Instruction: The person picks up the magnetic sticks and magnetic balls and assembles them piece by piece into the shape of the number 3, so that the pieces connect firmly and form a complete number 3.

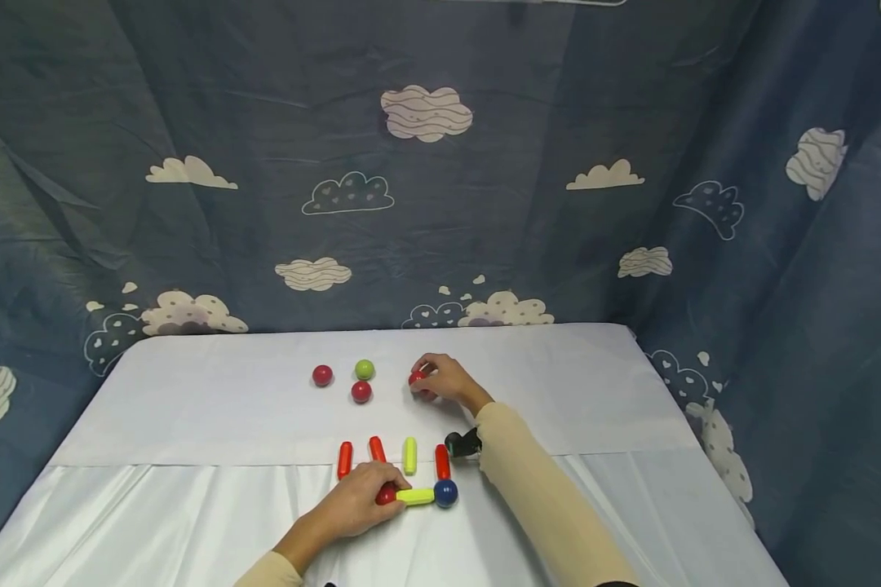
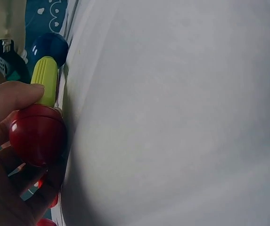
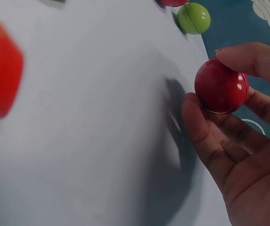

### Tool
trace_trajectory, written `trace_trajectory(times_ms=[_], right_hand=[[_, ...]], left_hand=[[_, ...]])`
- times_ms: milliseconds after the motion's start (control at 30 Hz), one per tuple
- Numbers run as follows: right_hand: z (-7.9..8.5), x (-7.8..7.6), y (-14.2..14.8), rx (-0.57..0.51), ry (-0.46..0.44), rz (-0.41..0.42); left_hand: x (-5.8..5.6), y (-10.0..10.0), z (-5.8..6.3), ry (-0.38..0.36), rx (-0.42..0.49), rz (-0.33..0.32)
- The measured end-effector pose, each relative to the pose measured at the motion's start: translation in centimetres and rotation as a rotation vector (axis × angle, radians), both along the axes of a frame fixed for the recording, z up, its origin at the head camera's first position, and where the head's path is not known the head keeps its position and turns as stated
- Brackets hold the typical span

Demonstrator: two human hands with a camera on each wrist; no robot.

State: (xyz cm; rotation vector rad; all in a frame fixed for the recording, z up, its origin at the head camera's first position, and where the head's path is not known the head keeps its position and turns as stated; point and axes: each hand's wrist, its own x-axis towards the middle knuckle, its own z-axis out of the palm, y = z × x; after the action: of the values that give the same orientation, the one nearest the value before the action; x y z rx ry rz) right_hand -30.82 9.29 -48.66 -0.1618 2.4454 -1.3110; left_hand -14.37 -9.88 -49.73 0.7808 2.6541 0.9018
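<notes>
Broad white tabletop (image 1: pixel 595 391), red ball (image 3: pixel 221 86) in right hand (image 1: pixel 446 381) near far edge (image 1: pixel 338 333).

A: And it's red balls (image 3: pixel 221 87) here; a green ball (image 1: pixel 364 369), a blue ball (image 1: pixel 445 493)!
B: Yellow sticks (image 1: pixel 409 456), red sticks (image 1: pixel 345 461); white cloth (image 1: pixel 227 391), beige sleeves (image 1: pixel 551 497); and what a dark blue curtain (image 1: pixel 521 204), patterned with pale clouds (image 1: pixel 427 113)!

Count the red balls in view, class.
4: one red ball in the left hand, another in the right hand, another by the green ball, another farther left.
</notes>
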Motion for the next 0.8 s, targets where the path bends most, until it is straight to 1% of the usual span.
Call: trace_trajectory(times_ms=[100,200,367,500,600,733,800], right_hand=[[-0.2,0.5,0.5,0.000,-0.003,-0.022],[-0.3,1.1,0.9,-0.007,-0.001,-0.027],[-0.4,2.3,1.5,-0.022,0.013,0.002],[-0.5,3.3,1.9,-0.005,0.039,0.014],[-0.5,4.0,2.3,0.004,0.037,0.017],[-0.7,4.8,2.7,-0.014,0.022,0.032],[-0.8,5.0,2.9,-0.020,0.030,0.046]], left_hand=[[0.0,0.0,-0.1,0.016,0.004,-0.005],[0.0,0.0,-0.3,0.024,0.008,-0.007],[0.0,0.0,-0.3,0.008,0.003,0.001],[0.0,0.0,-0.4,0.009,0.002,-0.004],[0.0,0.0,-0.4,0.010,0.002,-0.008],[-0.1,0.1,-0.3,0.009,0.000,-0.008],[-0.1,0.1,-0.3,0.009,0.001,-0.006]])
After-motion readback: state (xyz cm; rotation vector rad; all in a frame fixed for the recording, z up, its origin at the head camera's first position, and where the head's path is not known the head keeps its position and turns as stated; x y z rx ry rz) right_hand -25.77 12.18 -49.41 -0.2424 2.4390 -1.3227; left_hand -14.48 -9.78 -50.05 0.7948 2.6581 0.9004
